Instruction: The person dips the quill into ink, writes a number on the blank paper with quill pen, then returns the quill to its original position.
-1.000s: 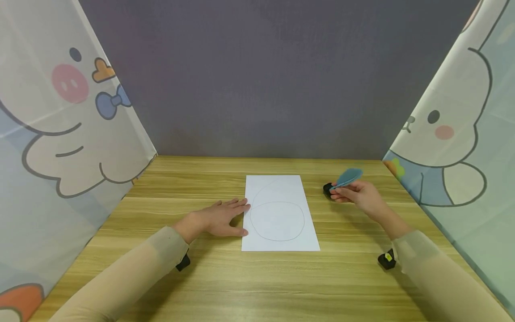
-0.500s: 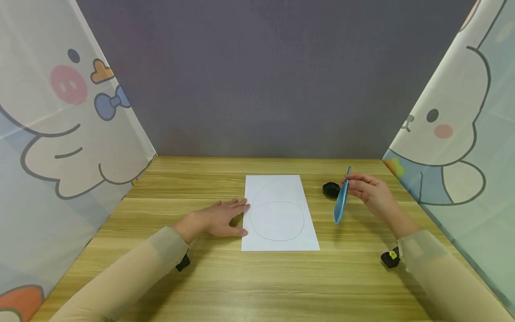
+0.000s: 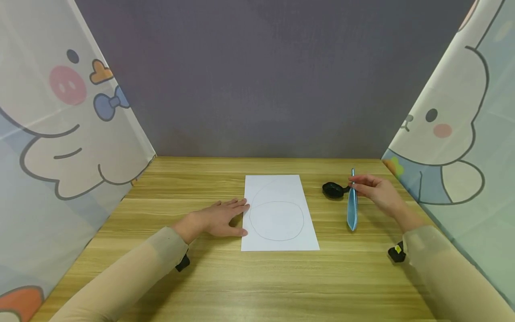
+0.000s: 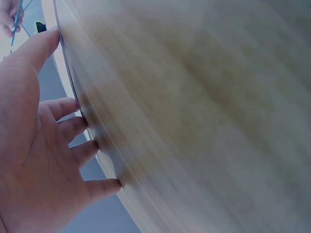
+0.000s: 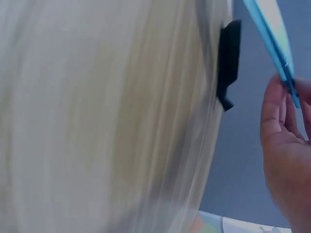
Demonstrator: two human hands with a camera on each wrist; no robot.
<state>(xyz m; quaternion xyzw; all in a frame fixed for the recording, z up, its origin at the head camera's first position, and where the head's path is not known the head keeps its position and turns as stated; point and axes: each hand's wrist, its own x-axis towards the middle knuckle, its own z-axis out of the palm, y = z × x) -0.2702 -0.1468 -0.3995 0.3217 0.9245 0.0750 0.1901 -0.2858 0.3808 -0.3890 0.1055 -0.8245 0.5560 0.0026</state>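
My left hand (image 3: 223, 219) lies flat with its fingers spread, fingertips and thumb on the left edge of a white sheet of paper (image 3: 277, 248). Thin drawn lines on the sheet form a rounded loop and a curve above it. My right hand (image 3: 376, 192) pinches the narrow upper end of a light-blue, leaf-shaped thing (image 3: 352, 210), whose broader end hangs down above the table. In the right wrist view this blue thing (image 5: 272, 34) looks thin and partly see-through. Just left of the right fingers, a black oval thing with a short handle (image 3: 333, 190) lies on the table.
The wood-grain table (image 3: 257, 286) ends at a dark grey wall (image 3: 265, 80) behind. Cartoon-printed cloths stand left (image 3: 80, 112) and right (image 3: 450, 125). A black wrist camera (image 3: 397, 253) sits under the right sleeve.
The blue thing has swung from pointing up and right to hanging down. My right hand has drifted right, uncovering the black thing. The left hand stays put.
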